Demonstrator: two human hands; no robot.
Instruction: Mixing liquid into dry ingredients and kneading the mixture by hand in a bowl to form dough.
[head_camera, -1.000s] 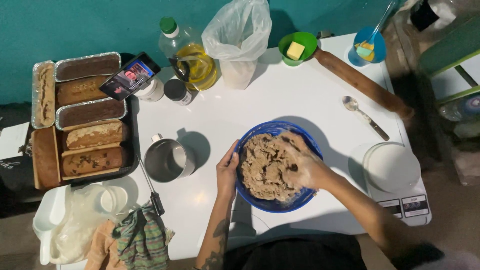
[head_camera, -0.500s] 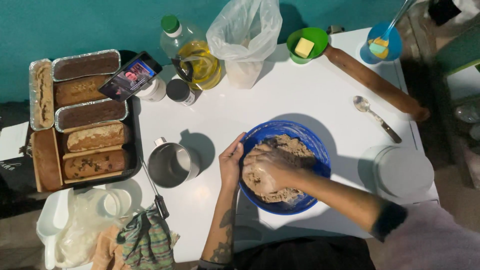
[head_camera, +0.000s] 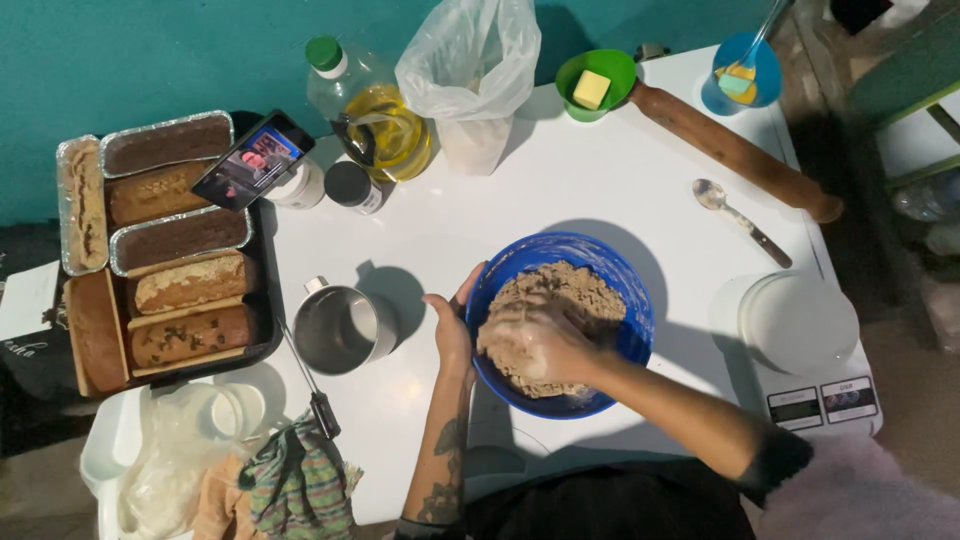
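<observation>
Item: blue mixing bowl (head_camera: 620, 300), round, no long axis, standing on the white bench (head_camera: 560, 190) directly ahead of the person, slightly right of centre. Contents: crumbly brown dough (head_camera: 585, 295), heaped and filling most of the bowl.

Left hand (head_camera: 452, 325): outside the bowl, on its left rim, fingers curled around the edge in a steadying grip.

Right hand (head_camera: 530, 340): inside the bowl, over the near-left part of the dough, fingers bent down into the mass and coated with it; gripping dough rather than held flat. This hand is the nearer to the dough; the uncovered part of the mass lies away from it, toward the far right of the bowl.

Adjacent: metal mug (head_camera: 340, 325) just left of the left hand, apart from the bowl. Kitchen scale (head_camera: 800, 340) with white dish to the right, near but not touching. Spoon (head_camera: 740, 220) and rolling pin (head_camera: 735, 150) beyond, far right.
</observation>
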